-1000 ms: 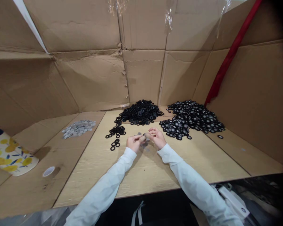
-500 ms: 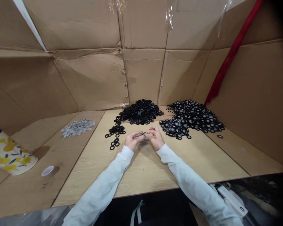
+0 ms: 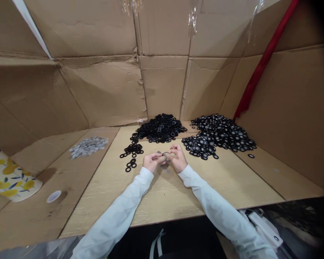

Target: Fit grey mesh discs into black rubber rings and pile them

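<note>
Black ring [image 3: 165, 153], worked at the fingertips of your two hands just above the worktop [image 3: 162, 205]. For this fine step, read from left to right: let your left hand [image 3: 151, 162] serve as the steady support, its thumb and fingers bearing lightly on the rim; let your right hand [image 3: 179, 160] make the small adjustments with even pressure, since so narrow a rim would probably twist or spring away under a hard squeeze. Working low over the faint pale discs [image 3: 167, 171] should make any dropped piece easy to recover. As to position, the ring lies between the two hands: the left grip pinches its left side, the right grip its right side, and only the upper arc shows clearly; whether a disc sits inside cannot be told. Around the hands, again from left to right, lie the pile of grey discs [image 3: 89, 146], the scattered black rings [image 3: 133, 149], the heap of black rings [image 3: 162, 127] and, beyond your right hand, the mass of disc-filled rings [image 3: 218, 133].
</note>
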Demonstrator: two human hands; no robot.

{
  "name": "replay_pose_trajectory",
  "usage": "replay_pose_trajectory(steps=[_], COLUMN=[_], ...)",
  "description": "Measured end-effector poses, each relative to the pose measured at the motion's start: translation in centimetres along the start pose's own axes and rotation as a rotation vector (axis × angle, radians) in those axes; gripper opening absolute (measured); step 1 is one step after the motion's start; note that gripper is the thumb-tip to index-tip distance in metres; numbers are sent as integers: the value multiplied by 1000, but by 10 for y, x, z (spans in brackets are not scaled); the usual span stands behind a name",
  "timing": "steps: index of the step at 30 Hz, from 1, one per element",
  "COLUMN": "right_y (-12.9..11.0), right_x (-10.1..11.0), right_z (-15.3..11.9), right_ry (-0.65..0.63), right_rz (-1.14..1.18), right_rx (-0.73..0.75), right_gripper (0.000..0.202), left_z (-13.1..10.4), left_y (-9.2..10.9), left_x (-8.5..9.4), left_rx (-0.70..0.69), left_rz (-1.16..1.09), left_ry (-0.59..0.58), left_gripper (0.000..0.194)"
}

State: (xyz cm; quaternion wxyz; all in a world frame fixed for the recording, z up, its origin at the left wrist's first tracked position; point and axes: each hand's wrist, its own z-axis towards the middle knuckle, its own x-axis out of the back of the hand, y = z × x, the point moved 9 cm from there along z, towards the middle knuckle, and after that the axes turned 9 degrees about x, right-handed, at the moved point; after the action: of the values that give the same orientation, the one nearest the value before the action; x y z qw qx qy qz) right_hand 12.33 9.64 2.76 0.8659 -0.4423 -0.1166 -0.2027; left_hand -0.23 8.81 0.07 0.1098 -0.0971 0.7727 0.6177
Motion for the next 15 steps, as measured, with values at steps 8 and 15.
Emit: replay_pose_trajectory(steps=[8,15], right_y=[-7,-18], right_x=[4,-1], right_z=[0,0], right_ry=[-16,-78], right_rz=[-127,-184], right_rx=[19,73], right_gripper=[8,13], left_z=[1,-1], left_y=[12,23], left_x=[8,13], left_rx=[-166,-255], left_rz=[121,170], left_ry=[83,96], left_gripper=[24,22])
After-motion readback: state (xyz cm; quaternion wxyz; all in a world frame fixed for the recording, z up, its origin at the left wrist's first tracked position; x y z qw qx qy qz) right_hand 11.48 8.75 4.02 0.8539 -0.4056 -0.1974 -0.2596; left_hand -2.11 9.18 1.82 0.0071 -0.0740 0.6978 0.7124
